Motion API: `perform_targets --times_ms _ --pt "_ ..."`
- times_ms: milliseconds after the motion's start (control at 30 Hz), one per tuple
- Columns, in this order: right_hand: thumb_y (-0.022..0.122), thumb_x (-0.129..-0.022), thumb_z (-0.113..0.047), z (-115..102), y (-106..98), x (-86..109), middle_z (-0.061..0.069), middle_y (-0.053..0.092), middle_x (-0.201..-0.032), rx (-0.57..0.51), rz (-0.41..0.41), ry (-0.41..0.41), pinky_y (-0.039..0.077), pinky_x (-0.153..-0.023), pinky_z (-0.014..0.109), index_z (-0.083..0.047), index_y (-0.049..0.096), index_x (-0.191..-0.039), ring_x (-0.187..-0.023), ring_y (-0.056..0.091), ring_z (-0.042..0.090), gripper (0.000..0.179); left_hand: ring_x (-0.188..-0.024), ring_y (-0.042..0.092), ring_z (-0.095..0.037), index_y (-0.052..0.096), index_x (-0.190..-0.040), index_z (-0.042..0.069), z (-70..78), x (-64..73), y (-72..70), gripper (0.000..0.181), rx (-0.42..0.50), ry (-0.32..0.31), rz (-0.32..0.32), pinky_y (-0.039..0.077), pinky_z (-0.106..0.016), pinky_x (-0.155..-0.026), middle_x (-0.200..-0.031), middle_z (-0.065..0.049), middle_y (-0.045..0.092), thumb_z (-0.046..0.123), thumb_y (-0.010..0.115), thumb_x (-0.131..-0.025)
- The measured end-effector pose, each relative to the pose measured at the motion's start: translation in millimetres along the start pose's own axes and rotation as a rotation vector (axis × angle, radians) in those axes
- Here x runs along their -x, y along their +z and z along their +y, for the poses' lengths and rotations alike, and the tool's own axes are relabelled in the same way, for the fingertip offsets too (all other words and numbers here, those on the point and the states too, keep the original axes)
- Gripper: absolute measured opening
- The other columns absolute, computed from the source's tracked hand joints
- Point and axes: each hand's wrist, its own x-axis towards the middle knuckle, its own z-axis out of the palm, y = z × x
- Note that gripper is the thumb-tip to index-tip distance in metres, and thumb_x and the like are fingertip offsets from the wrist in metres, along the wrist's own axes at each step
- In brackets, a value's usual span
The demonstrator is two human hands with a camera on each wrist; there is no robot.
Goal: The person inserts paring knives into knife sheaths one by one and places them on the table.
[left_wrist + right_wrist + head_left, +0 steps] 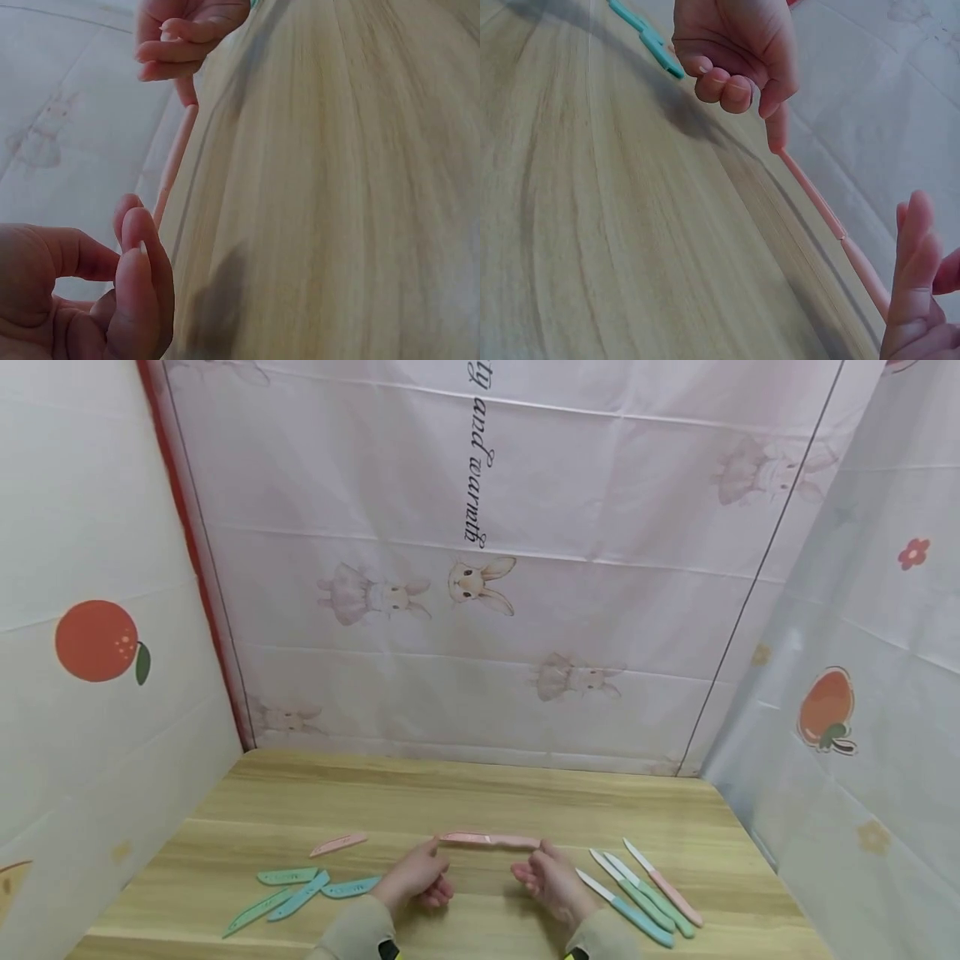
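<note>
Between my hands lies a pink knife in a pink sheath (487, 839), stretched left to right. An index fingertip of my left hand (416, 872) touches the sheath's tip end, while the other fingers curl loosely below. My right hand (558, 881) has its index fingertip against the end of the pink handle (175, 150); its remaining fingers are loosely bent and do not wrap the handle. In the right wrist view the sheath (810, 191) meets the handle at a visible seam. The knife's shadow falls on the wood beside it.
Left of my hands lie a loose pink sheath (339, 845), green sheaths (287, 877) and blue sheaths (298, 896). At the right lie bare knives with blue (641, 922), green (656, 906) and pink (675, 897) handles, blades pointing away. Printed curtains surround the wooden table (480, 785).
</note>
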Motion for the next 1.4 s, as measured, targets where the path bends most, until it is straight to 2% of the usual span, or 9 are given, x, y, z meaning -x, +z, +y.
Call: perform_targets --times_ms 367,633,800,900,967,1000,1200,1300,1400 --pt "0.039 -0.090 -0.002 8.3 -1.2 -2.2 0.009 0.063 -0.088 0.043 -0.012 0.032 0.048 -0.058 0.014 0.011 -0.013 -0.140 -0.073 0.063 0.010 0.073 -0.045 0.055 -0.009 0.009 -0.141 -0.014 -2.6 -1.8 -0.5 0.064 -0.049 -0.045 -0.005 0.049 -0.019 -0.041 -0.060 -0.004 0.061 0.010 0.042 -0.092" --pt "0.039 -0.092 -0.004 10.6 -1.6 -0.4 0.009 0.064 -0.088 0.047 -0.027 0.040 0.049 -0.059 0.015 0.007 -0.015 -0.142 -0.072 0.063 0.010 0.074 -0.037 0.048 -0.009 0.015 -0.139 -0.018 -0.6 -2.0 -0.5 0.061 -0.248 -0.022 -0.018 0.043 -0.018 -0.034 -0.051 -0.002 0.056 0.009 0.043 -0.093" --pt "0.037 -0.094 -0.006 10.2 -2.7 2.6 0.009 0.064 -0.091 0.038 -0.045 0.042 0.050 -0.062 0.015 0.004 -0.016 -0.142 -0.076 0.063 0.010 0.073 -0.038 0.053 -0.012 0.051 -0.112 -0.019 9.3 2.5 -9.0 0.034 -0.406 0.029 0.011 0.044 -0.021 -0.035 -0.048 -0.004 0.057 0.009 0.046 -0.093" --pt "0.035 -0.096 -0.007 9.3 -5.2 3.5 0.010 0.063 -0.092 0.034 -0.043 0.032 0.050 -0.064 0.015 0.003 -0.014 -0.143 -0.078 0.062 0.010 0.069 -0.040 0.055 -0.015 0.055 -0.104 -0.017 12.3 4.0 -21.9 0.029 -0.444 0.059 0.061 0.045 -0.024 -0.037 -0.050 -0.006 0.059 0.009 0.048 -0.093" --pt "0.034 -0.097 -0.008 7.0 -6.5 4.6 0.009 0.062 -0.091 0.027 -0.031 0.022 0.050 -0.064 0.016 0.003 -0.011 -0.144 -0.077 0.062 0.011 0.066 -0.041 0.054 -0.014 0.046 -0.121 -0.018 14.0 5.2 -32.7 0.039 -0.468 0.070 0.122 0.044 -0.024 -0.037 -0.055 -0.007 0.060 0.008 0.049 -0.091" --pt "0.033 -0.098 -0.009 5.5 -6.7 5.0 0.009 0.062 -0.090 0.024 -0.022 0.018 0.050 -0.064 0.016 0.004 -0.010 -0.144 -0.077 0.062 0.011 0.065 -0.042 0.052 -0.014 0.039 -0.129 -0.017 14.6 6.2 -39.4 0.046 -0.483 0.066 0.154 0.043 -0.023 -0.037 -0.060 -0.008 0.061 0.009 0.049 -0.091" --pt "0.037 -0.100 -0.014 -7.2 -7.3 11.2 0.007 0.063 -0.094 -0.026 0.014 0.001 0.049 -0.066 0.017 0.001 -0.008 -0.146 -0.079 0.061 0.010 0.066 -0.042 0.046 -0.013 0.050 -0.127 -0.006 13.8 15.3 -89.7 0.041 -0.738 0.055 0.322 0.040 -0.023 -0.036 -0.104 -0.020 0.062 0.010 0.053 -0.089" --pt "0.038 -0.098 -0.012 -12.2 -11.3 14.1 0.004 0.064 -0.096 -0.050 0.033 -0.016 0.046 -0.065 0.015 0.000 -0.006 -0.146 -0.079 0.058 0.007 0.066 -0.061 0.060 -0.023 0.053 -0.123 -0.006 5.5 16.7 -112.6 0.040 -0.852 0.023 0.355 0.052 -0.034 -0.052 -0.110 -0.023 0.061 0.013 0.059 -0.088" --pt "0.037 -0.098 -0.011 -18.2 -16.8 17.6 0.001 0.063 -0.096 -0.077 0.078 -0.045 0.045 -0.064 0.013 -0.002 -0.002 -0.147 -0.077 0.056 0.005 0.064 -0.080 0.061 -0.032 0.058 -0.114 -0.006 -3.8 19.2 -128.9 0.041 -0.947 0.010 0.362 0.054 -0.046 -0.068 -0.105 -0.023 0.062 0.025 0.066 -0.087"
